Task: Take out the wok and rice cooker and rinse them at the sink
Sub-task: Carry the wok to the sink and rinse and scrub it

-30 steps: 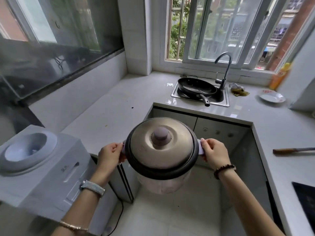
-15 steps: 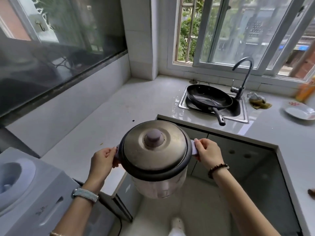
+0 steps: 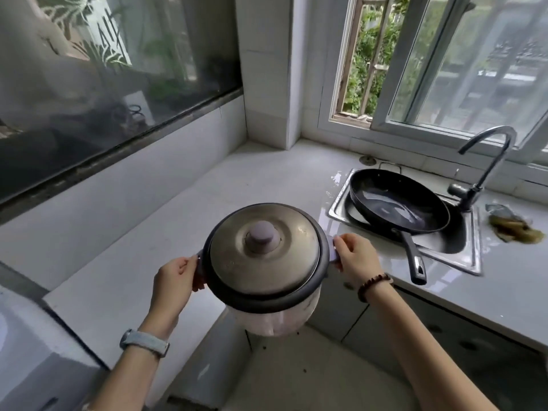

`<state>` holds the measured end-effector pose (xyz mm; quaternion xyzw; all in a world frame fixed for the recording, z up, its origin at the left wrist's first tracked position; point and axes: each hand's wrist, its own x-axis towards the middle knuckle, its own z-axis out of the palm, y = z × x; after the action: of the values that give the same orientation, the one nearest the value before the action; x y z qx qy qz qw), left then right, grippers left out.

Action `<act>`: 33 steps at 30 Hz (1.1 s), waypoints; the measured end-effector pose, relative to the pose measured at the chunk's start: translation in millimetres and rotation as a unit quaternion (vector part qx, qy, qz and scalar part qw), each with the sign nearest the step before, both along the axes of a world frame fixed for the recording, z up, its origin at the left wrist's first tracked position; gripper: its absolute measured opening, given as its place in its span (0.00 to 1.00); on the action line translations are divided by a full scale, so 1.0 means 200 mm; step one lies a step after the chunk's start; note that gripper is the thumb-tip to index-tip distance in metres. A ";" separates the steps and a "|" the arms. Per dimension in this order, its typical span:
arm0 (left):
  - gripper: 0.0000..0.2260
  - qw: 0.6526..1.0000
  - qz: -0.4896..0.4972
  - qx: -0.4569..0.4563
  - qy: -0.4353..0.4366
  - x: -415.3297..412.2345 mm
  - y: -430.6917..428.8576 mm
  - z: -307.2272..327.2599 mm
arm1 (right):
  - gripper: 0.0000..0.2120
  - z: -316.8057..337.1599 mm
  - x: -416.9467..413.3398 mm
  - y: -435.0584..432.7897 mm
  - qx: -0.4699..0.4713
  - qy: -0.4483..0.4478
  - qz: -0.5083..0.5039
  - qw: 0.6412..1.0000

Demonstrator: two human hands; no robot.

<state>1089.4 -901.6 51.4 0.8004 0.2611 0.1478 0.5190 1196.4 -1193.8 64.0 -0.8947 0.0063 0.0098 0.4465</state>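
I hold the rice cooker (image 3: 267, 262) in the air in front of me, over the counter's inner corner. It has a pale body, a dark rim and a metal lid with a lilac knob. My left hand (image 3: 175, 280) grips its left side handle and my right hand (image 3: 357, 258) grips the right one. The black wok (image 3: 397, 201) lies tilted in the steel sink (image 3: 471, 259) to the right, its handle pointing toward me over the sink's front edge. A curved tap (image 3: 486, 161) rises behind the sink.
The white L-shaped countertop (image 3: 231, 191) runs along the left wall and under the window. A crumpled yellowish rag (image 3: 511, 226) lies right of the sink. A white water dispenser (image 3: 35, 360) stands at the lower left. Cabinet doors (image 3: 421, 330) sit below the counter.
I have carried the rice cooker forward, closer to the sink. The view has swung left, so the plate and the tool on the right counter have left the frame.
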 end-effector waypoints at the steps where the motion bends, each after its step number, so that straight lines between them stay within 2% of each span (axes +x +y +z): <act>1: 0.19 1.000 0.004 -0.007 0.008 0.03 0.00 -0.01 | 0.17 0.00 0.05 0.01 -0.006 -0.003 0.005 1.000; 7: 0.19 0.998 0.024 0.000 0.050 0.24 0.10 -0.05 | 0.16 -0.04 0.37 0.12 -0.007 0.024 0.030 0.999; 18: 0.19 0.996 0.077 0.006 0.041 0.75 0.40 -0.05 | 0.17 0.00 1.01 0.54 -0.021 0.023 0.089 0.996; 22: 0.19 0.994 0.106 0.006 0.040 0.90 0.54 -0.05 | 0.14 0.00 1.22 0.73 -0.026 0.021 0.110 0.993; 27: 0.16 0.987 0.157 -0.021 0.039 0.97 0.70 -0.11 | 0.11 -0.01 1.39 0.99 -0.039 0.022 0.152 0.987; 33: 0.16 0.972 0.226 -0.015 0.055 0.87 0.83 -0.13 | 0.14 -0.07 1.47 1.29 -0.051 0.034 0.227 0.972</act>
<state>1262.8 -735.3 25.4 0.7198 0.4656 0.2127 0.4689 1491.0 -936.7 49.4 -0.8933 -0.1813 0.1411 0.3863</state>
